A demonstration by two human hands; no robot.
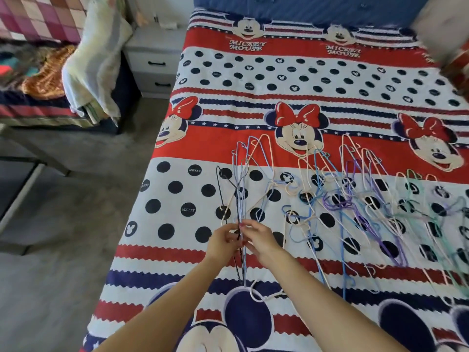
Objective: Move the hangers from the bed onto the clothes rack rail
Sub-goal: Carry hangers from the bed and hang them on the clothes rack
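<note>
Both forearms reach up from six o'clock; left hand (223,241) and right hand (256,236) grasp one bunch of hangers (241,199). Loose hangers (355,204) (many colours) sprawl at three o'clock on the bed (177,252).

The bedspread (291,80) reads "MICKEY MOUSE" under its top cartoon heads and "MICKEY" inside some navy dots.

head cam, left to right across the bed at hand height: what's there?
Left hand → bunch of hangers gripped by both hands → right hand → loose hangers spread over the bed to its right edge.
</note>
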